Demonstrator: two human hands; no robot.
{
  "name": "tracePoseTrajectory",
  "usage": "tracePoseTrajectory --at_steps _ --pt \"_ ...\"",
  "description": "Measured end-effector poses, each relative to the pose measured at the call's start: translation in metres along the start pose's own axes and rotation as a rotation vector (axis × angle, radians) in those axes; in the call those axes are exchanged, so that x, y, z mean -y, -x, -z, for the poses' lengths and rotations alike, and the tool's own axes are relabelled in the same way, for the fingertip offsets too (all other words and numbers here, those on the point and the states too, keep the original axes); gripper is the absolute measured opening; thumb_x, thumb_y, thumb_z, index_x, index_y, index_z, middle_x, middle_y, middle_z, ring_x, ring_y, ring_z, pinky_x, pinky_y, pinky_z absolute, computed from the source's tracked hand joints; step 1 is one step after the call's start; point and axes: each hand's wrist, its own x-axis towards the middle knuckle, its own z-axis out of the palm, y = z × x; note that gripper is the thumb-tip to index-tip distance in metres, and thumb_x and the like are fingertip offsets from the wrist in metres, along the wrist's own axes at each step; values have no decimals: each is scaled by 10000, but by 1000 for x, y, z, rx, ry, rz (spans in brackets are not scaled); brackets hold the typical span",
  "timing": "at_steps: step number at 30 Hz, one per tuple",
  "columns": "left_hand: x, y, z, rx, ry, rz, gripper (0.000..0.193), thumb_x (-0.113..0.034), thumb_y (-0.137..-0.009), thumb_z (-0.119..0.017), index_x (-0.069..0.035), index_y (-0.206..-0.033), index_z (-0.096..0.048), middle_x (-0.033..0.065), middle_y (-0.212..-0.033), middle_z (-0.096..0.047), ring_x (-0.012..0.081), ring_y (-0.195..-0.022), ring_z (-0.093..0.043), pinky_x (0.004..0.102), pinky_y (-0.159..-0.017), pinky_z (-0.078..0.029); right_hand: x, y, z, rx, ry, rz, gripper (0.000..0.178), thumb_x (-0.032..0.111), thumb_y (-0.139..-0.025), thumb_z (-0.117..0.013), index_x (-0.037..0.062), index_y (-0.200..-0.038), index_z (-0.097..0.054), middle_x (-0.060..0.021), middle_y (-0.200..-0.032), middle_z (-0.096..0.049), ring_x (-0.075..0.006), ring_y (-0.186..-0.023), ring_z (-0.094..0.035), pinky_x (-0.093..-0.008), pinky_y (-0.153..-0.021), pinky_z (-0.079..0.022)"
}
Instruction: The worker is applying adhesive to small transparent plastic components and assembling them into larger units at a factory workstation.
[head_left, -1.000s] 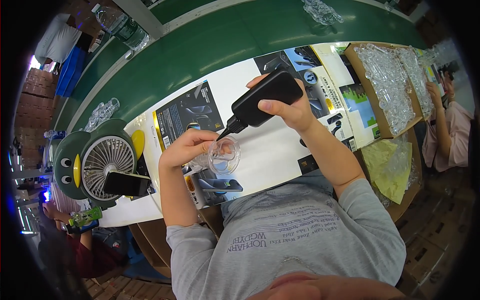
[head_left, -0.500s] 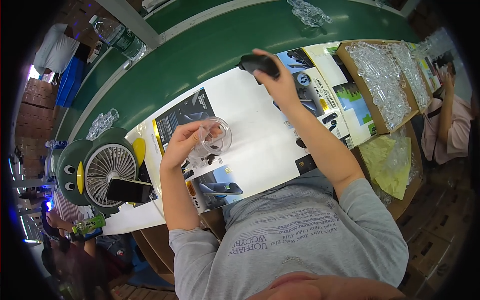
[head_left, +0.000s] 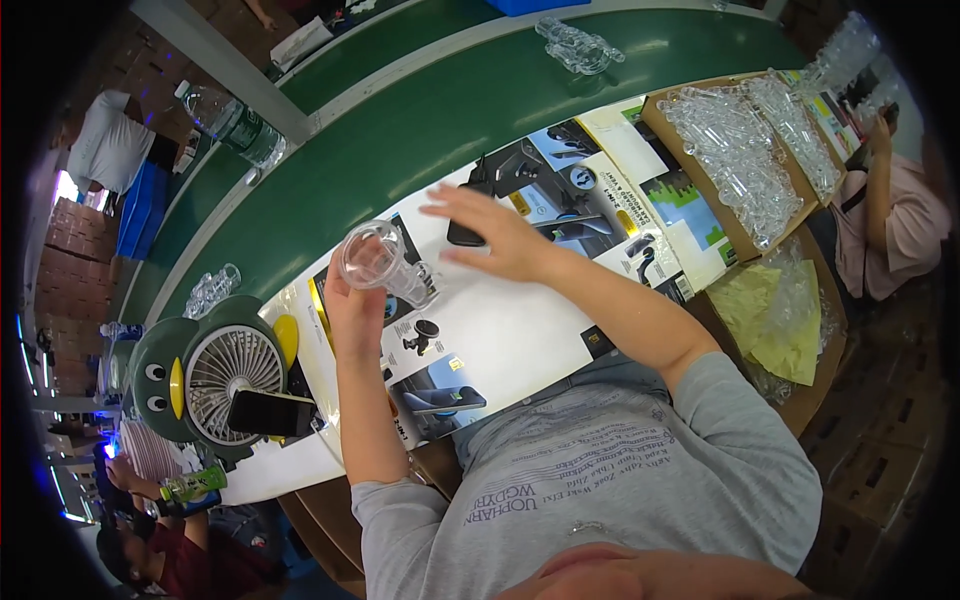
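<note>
My left hand [head_left: 358, 300] is closed round a clear, see-through piece [head_left: 408, 282] with a round cup-like end and a narrower ribbed stem. The cup end points up and the stem slants down to the right, over the printed cardboard sheet [head_left: 520, 320]. To the right, my right hand [head_left: 500, 238] has its fingers spread, with nothing in them. Just behind its fingers a black object [head_left: 468, 215] rests on the sheet, partly covered by the hand; its kind I cannot make out.
An open cardboard box [head_left: 690, 170] at the right holds several clear pieces. Yellow paper [head_left: 765, 320] lies below it. At the left stand a green fan [head_left: 235, 370] with a phone [head_left: 270, 413] before it and a water bottle [head_left: 232, 125]. More clear pieces [head_left: 578, 48] lie on the green surface.
My right hand has let go of the black object and come nearer and to the left. My left hand has tilted the clear piece so its stem points right. The view has shifted slightly.
</note>
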Motion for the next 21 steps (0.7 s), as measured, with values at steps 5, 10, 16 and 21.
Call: tracePoseTrajectory --at_steps 5,10,16,21 --pt "4 10 -23 27 158 16 560 -19 -684 -716 -40 -1171 -439 101 -1107 -519 244 -1066 -520 374 -898 -471 21 8 -11 43 -133 129 698 294 -686 -722 58 -1272 -426 -159 -1277 -446 -299 -1216 -393 -391 -1006 -324" --pt "3 15 -27 81 33 30 643 -35 -689 -701 -76 -1240 -373 116 -1208 -453 263 -1161 -433 425 -986 -365 13 13 -16 -101 -109 106 459 178 -675 -691 54 -1094 -549 -138 -1058 -572 -311 -980 -544 -387 -856 -422" --pt "6 8 -1 147 203 -5 488 -165 -835 -577 -132 -1273 -364 102 -1264 -416 229 -1179 -404 416 -1007 -311 -17 -34 31 -453 -773 -360 366 152 -745 -685 90 -1091 -581 -5 -919 -607 -100 -859 -579 -273 -712 -464" --pt "3 8 -2 127 298 65 392 -176 -867 -537 -126 -1231 -398 92 -1233 -436 204 -1080 -471 397 -922 -375 -120 -80 103 -696 -804 -741 428 203 -713 -703 66 -1090 -555 -42 -917 -613 -145 -802 -601 -293 -672 -489"
